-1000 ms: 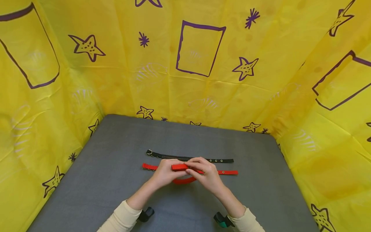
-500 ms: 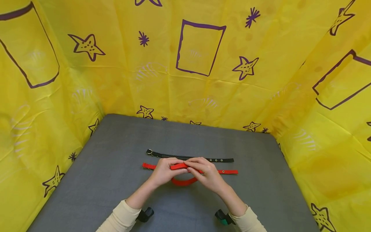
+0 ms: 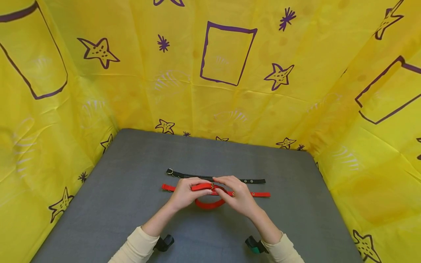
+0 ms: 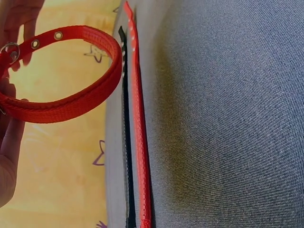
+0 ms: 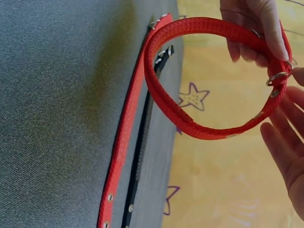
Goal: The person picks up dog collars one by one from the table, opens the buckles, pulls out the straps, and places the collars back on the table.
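Note:
My left hand pinches a red collar, which is closed into a loop above the table. In the right wrist view, the left thumb presses the collar band beside its metal buckle. My right hand is at the collar's other side, thumb and fingers spread apart around the buckle end. I cannot tell whether its fingertips touch the band. Eyelets show along the band in the left wrist view. Below the hands, a second red collar lies stretched out flat, its middle partly hidden. Just behind it lies a black collar.
Grey cloth covers the table. A yellow curtain with purple stars and drawn shapes stands around its back and sides. Black wrist-camera straps hang under both forearms.
My right thumb and fingers have parted from the pinched band, bringing the buckle into view. The left hand keeps its hold, and the loop has shifted slightly. The two flat collars stay put.

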`<state>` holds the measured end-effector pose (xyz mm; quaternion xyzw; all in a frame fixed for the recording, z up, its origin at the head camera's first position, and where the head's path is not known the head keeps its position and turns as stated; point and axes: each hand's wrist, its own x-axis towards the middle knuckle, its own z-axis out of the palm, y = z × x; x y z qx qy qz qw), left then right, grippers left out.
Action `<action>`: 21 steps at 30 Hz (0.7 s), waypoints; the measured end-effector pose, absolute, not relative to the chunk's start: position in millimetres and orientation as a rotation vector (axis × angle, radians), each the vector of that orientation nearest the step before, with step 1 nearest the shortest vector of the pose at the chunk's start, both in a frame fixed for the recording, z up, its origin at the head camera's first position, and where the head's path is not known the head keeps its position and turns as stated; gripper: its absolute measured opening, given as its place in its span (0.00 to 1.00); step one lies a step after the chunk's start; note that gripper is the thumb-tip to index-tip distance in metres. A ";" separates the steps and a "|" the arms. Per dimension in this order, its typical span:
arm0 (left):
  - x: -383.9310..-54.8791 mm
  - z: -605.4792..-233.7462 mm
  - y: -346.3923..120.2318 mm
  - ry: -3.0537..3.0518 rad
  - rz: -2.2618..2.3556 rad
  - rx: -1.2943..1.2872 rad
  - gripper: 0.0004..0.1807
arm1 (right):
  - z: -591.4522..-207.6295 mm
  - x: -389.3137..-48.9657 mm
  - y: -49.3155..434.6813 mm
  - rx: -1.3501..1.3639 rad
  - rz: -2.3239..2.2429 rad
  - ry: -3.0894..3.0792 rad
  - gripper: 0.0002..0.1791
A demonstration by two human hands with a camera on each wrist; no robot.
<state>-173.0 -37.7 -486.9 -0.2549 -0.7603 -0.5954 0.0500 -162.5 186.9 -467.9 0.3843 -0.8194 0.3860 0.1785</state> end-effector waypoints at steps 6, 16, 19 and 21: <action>-171.8 -479.7 -36.6 -2.340 -1.798 -0.746 0.14 | -468.6 -164.9 189.0 1.035 1.211 -2.370 0.12; -160.4 -449.5 -37.8 -2.390 -1.780 -0.746 0.12 | -466.3 -162.2 184.3 0.880 1.463 -2.464 0.10; -159.2 -447.0 -38.2 -2.401 -1.764 -0.753 0.12 | -470.9 -164.8 187.4 0.871 1.505 -2.477 0.09; -159.6 -448.6 -38.3 -2.404 -1.763 -0.751 0.12 | -470.6 -164.8 189.0 0.872 1.520 -2.486 0.09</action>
